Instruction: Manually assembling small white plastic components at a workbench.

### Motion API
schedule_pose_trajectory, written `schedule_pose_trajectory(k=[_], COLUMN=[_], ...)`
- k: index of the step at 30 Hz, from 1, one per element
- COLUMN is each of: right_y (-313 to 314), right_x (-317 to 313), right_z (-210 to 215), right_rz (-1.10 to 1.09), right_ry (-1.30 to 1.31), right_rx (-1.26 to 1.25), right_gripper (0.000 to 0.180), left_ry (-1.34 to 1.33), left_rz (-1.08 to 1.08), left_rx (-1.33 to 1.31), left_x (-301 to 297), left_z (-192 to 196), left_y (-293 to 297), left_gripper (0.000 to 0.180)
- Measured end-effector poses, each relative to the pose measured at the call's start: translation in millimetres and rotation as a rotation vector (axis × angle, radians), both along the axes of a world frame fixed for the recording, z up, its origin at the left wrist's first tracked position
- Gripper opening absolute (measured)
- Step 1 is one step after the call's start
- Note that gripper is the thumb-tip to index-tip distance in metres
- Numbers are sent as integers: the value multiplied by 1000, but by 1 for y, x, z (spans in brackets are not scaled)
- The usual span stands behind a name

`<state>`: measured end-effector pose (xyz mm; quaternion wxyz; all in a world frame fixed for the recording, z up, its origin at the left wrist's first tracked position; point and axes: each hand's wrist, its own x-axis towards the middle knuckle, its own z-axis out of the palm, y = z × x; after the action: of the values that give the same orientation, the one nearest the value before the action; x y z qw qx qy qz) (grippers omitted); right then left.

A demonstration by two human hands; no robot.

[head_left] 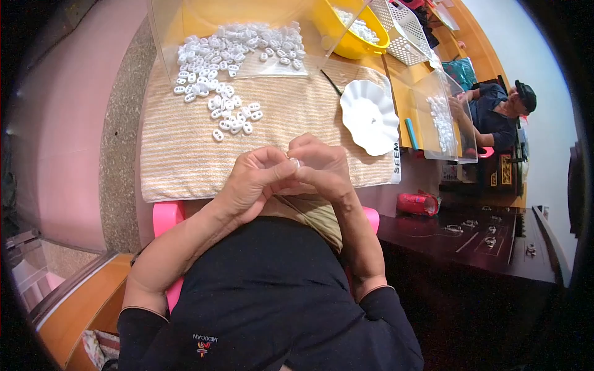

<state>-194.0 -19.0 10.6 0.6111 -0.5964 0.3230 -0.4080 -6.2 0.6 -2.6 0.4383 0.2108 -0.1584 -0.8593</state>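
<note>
My left hand (252, 184) and my right hand (325, 168) meet above the towel's near edge, close to my body. Thumbs and fingers of both are pinched together, fingertips touching. A small whitish spot shows between them, but what they hold is mostly hidden. Just beyond lies a loose group of small white oval plastic pieces with two holes each (234, 115). Farther back, a larger heap of the same pieces (238, 46) spills from a clear plastic box (162, 37). To the right of my hands stands a white wavy-rimmed plate (365, 133) with a few tiny dark bits on it.
A striped towel (179, 154) covers the table. A yellow basin (352, 46) with white pieces and a white perforated basket (405, 37) stand at the back right. Beyond a teal bar (411, 133), a person (495, 117) in dark clothes works at another clear box (461, 133).
</note>
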Motion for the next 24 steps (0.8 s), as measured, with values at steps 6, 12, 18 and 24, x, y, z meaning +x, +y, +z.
schedule_pose_trajectory(k=[6,12,18,24], right_y=[-3,2,-9,-72], right_x=[-1,0,-10,-42], right_z=[4,22,28,70], right_rz=[-45,-77,-360,-798], right_ry=[36,99,152,181], right_rx=[16,8,-157,-478], right_gripper=[22,10,7,12], left_ry=[-24,-39,-49,-82], left_rz=[-3,-53,-45,-62], left_rx=[12,-13,41,26], left_x=[-4,1,1,2], left_z=[4,-4,5,9], left_y=[-4,-5,-5,-3], left_gripper=[5,7,9,10])
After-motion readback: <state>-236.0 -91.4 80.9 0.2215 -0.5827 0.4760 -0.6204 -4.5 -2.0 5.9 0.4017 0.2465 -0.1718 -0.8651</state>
